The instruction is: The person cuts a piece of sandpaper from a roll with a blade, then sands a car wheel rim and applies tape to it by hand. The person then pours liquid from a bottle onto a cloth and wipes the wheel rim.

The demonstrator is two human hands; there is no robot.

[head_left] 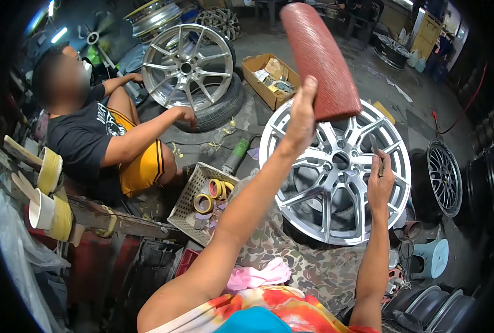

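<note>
We grip the red curved block point(323, 64) in our left hand point(302, 116), its long axis slanting away beyond the silver wheel point(331, 180), while our right hand point(380, 180), nearer the wheel's centre, clasps a thin tool point(374, 144).

Single head-worn view, facing forward and steeply down past wearer's shirt point(308, 305) at bottom edge. Wide, fisheye-like; corners dark and rounded. Near: wearer's arms point(233, 230) reaching up frame; silver wheel point(330, 184) just beyond, right of centre. Farther: seated person point(86, 144) left, floor point(363, 58) receding toward top.
</note>
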